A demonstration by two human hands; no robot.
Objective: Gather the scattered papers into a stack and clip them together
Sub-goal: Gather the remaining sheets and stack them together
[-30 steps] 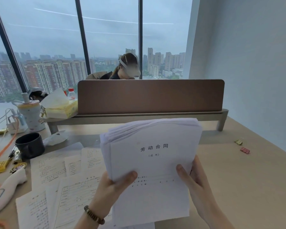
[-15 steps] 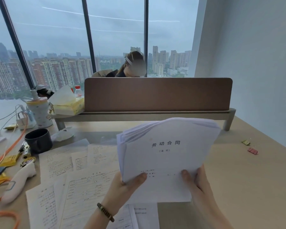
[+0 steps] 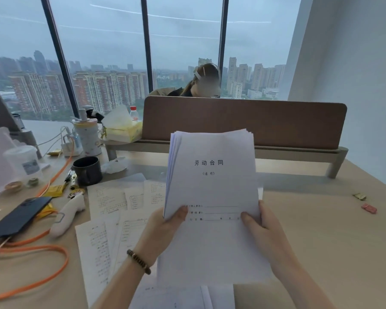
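Papers (image 3: 212, 186) gathered into a stack stand upright above the desk (image 3: 310, 241), held by both hands; the left hand (image 3: 163, 230) grips the lower left edge with its thumb across the printed cover page, the right hand (image 3: 262, 228) grips the lower right edge with its thumb on the front and fingers behind; compared with half a second ago the sheets are squared far more neatly, the earlier fan at the top right corner gone and only a slight stagger left along the top and left edges; the stack is also more upright and centred; loose sheets (image 3: 112, 210) lie flat on the desk to the left and beneath the stack; two binder clips (image 3: 366, 202), one olive and one pink, sit well apart to the right, untouched; a dark mug (image 3: 87, 170), a phone (image 3: 18, 216) and an orange cable (image 3: 31, 270) crowd the left side.
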